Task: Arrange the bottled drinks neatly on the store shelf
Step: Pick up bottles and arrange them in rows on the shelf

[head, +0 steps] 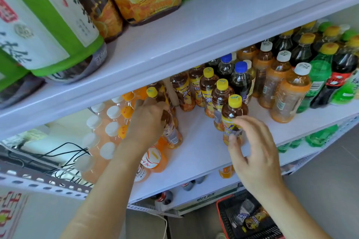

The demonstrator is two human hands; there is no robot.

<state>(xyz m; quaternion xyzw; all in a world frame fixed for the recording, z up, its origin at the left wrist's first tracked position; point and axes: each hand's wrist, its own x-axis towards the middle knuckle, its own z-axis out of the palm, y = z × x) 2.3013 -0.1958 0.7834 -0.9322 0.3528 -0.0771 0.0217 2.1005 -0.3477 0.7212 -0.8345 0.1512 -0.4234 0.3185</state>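
A red basket [223, 217] holding a few bottles sits nearest me. My right hand [254, 153] pinches the front tea bottle [233, 116], upright on the white shelf [202, 147]. My left hand [147, 120] grips a tilted tea bottle [171, 130] beside the orange drinks [155, 159]. More tea bottles [207, 87] are lined up behind.

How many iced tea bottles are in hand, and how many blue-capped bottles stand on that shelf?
In hand, yellow-capped iced tea bottles: 2 (one in the left hand, one in the right hand)
Standing, blue-capped bottles: 2
Total: 4
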